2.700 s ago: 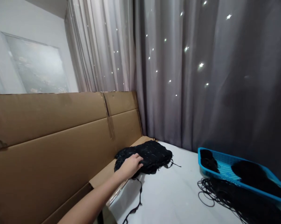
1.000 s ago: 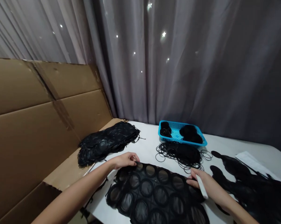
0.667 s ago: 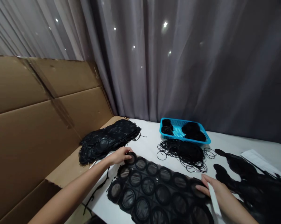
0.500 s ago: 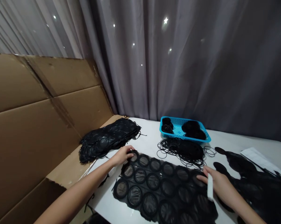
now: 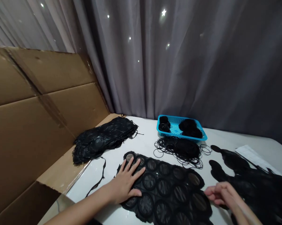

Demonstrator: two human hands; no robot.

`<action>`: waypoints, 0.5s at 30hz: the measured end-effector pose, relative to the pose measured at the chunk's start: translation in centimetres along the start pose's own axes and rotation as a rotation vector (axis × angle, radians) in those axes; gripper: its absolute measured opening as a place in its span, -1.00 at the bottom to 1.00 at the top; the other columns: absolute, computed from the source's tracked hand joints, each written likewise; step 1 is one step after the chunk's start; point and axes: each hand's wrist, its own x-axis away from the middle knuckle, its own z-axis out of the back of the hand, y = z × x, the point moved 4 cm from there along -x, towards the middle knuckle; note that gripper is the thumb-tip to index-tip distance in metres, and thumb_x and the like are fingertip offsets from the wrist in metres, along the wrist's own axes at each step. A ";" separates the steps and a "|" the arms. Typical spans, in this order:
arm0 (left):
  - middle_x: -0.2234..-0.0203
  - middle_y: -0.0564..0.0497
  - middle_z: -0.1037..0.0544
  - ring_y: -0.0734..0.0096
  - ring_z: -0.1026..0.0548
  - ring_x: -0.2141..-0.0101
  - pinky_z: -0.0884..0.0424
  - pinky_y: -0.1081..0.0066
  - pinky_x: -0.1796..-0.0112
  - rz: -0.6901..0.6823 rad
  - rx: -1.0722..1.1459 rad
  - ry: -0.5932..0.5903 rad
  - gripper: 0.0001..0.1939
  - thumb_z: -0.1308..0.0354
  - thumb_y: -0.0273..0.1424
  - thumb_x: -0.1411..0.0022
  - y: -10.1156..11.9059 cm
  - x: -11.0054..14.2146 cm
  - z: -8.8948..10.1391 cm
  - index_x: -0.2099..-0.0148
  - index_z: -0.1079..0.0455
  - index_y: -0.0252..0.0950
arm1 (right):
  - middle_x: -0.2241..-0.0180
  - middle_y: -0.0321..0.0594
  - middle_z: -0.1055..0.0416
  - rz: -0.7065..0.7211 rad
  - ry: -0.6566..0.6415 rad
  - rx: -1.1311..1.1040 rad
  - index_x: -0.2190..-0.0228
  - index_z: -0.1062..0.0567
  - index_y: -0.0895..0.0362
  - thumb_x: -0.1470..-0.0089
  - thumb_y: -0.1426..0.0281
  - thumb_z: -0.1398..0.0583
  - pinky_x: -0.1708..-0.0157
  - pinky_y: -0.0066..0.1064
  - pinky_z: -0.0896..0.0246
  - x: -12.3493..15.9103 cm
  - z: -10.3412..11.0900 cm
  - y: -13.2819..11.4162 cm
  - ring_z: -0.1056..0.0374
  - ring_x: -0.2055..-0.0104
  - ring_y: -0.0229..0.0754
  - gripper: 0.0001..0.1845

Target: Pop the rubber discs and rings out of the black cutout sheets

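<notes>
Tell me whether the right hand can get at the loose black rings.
Probably yes: between the right hand and the loose black rings lie only the corner of the flat black sheet and some white tabletop, nothing upright.

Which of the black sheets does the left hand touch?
The flat ringed sheet at front centre: the left hand rests spread on it, while the stacked sheets lie apart.

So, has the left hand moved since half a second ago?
Yes. Against the blue basket, the left hand has come down in the picture, from the far left corner of the black sheet to spread over its left part.
</notes>
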 end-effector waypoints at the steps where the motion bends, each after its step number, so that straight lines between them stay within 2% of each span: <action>1: -0.42 -0.25 0.12 -0.31 0.20 -0.37 0.14 -0.37 -0.21 -0.012 -0.001 0.005 -0.14 0.00 0.15 -0.33 0.5 -0.8 0.3 -0.48 0.13 -0.12 | 0.54 -0.15 -0.46 -0.022 0.004 -0.027 0.41 -0.47 -0.05 0.00 -0.23 -0.13 0.51 -0.24 -0.38 -0.7 0.5 -0.3 -0.41 0.53 -0.01 -0.48; 3: -0.40 -0.30 0.06 -0.22 0.17 -0.38 0.16 -0.30 -0.25 -0.068 0.026 0.027 -0.16 0.02 0.14 -0.34 2.3 -2.9 0.8 -0.46 0.03 -0.22 | 0.61 -0.23 -0.36 -0.040 -0.018 -0.020 0.38 -0.51 0.01 -0.08 -0.24 -0.03 0.54 -0.30 -0.31 -2.4 1.1 -1.0 -0.30 0.60 -0.13 -0.39; 5: -0.38 -0.33 -0.01 -0.09 0.11 -0.39 0.12 -0.16 -0.29 -0.170 0.096 0.047 -0.22 0.01 0.09 -0.37 4.9 -5.3 0.6 -0.43 -0.07 -0.29 | 0.59 -0.27 -0.32 -0.016 -0.064 0.044 0.35 -0.55 0.05 -0.14 -0.21 0.00 0.51 -0.37 -0.26 -3.8 0.8 -1.7 -0.29 0.55 -0.17 -0.36; 7: -0.38 -0.32 -0.03 0.00 0.09 -0.39 0.07 -0.04 -0.32 -0.290 0.160 0.052 -0.23 -0.01 0.06 -0.38 7.6 -7.5 -0.3 -0.42 -0.08 -0.33 | 0.54 -0.28 -0.34 0.025 -0.140 0.105 0.30 -0.55 0.06 -0.14 -0.17 -0.05 0.46 -0.39 -0.26 -5.0 -0.1 -2.1 -0.31 0.47 -0.16 -0.41; 9: -0.38 -0.32 -0.03 0.03 0.08 -0.39 0.06 0.03 -0.33 -0.348 0.203 0.060 -0.24 0.00 0.05 -0.39 9.7 -9.2 -1.5 -0.41 -0.09 -0.34 | 0.50 -0.30 -0.39 0.051 -0.224 0.111 0.26 -0.50 0.06 -0.13 -0.11 -0.11 0.41 -0.39 -0.28 -5.6 -1.3 -1.9 -0.34 0.43 -0.15 -0.49; 12: -0.39 -0.30 -0.02 0.02 0.09 -0.39 0.10 0.01 -0.33 -0.366 0.229 0.064 -0.24 0.04 0.07 -0.40 11.1 -10.4 -3.0 -0.42 -0.07 -0.32 | 0.47 -0.31 -0.43 0.020 -0.294 0.054 0.32 -0.40 0.05 -0.13 -0.02 -0.16 0.37 -0.40 -0.29 -6.1 -2.4 -0.9 -0.37 0.41 -0.16 -0.61; 15: -0.40 -0.26 0.03 -0.01 0.13 -0.39 0.13 -0.05 -0.33 -0.358 0.221 0.042 -0.24 0.05 0.07 -0.41 11.3 -10.4 -3.5 -0.45 0.00 -0.27 | 0.47 -0.29 -0.44 -0.028 -0.318 0.042 0.43 -0.40 0.08 -0.12 0.07 -0.20 0.37 -0.41 -0.25 -6.0 -2.2 0.3 -0.36 0.39 -0.16 -0.66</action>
